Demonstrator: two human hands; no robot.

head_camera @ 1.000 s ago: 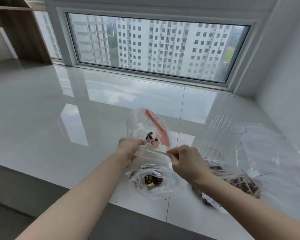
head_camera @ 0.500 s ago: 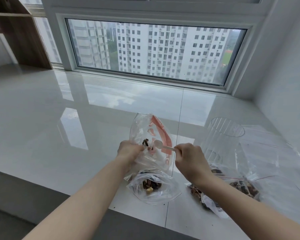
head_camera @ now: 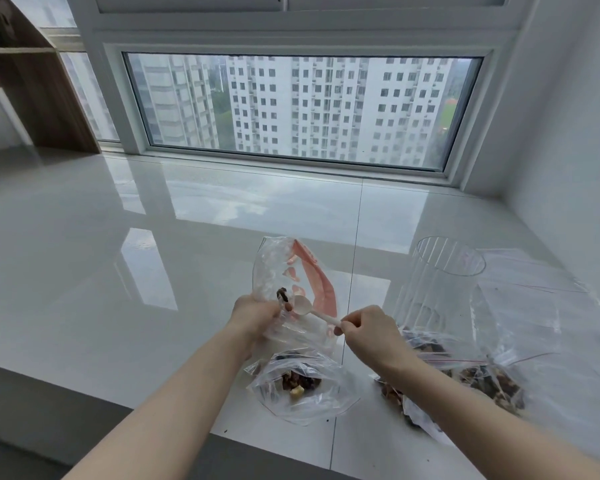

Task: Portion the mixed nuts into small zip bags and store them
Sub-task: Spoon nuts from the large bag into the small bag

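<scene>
My left hand (head_camera: 255, 315) pinches a clear zip bag with an orange strip (head_camera: 293, 271), held upright above the counter; a few dark nuts (head_camera: 282, 294) cling inside near my fingers. My right hand (head_camera: 366, 332) grips the handle of a small white spoon (head_camera: 310, 308), whose bowl is empty and sits at the bag's side. Below, a small zip bag (head_camera: 300, 386) with mixed nuts lies on the counter. To the right lie larger clear bags of mixed nuts (head_camera: 492, 382).
A clear ribbed plastic cup (head_camera: 440, 282) stands right of my hands, with flat empty zip bags (head_camera: 541, 306) behind it. The glossy white counter (head_camera: 118, 254) runs to a window at the back; a white wall closes the right side. A wooden shelf (head_camera: 32, 81) stands far left.
The spoon has come out of the lower bag and risen to the held bag's side. My left hand lifted that bag a little higher. The view tilted upward.
</scene>
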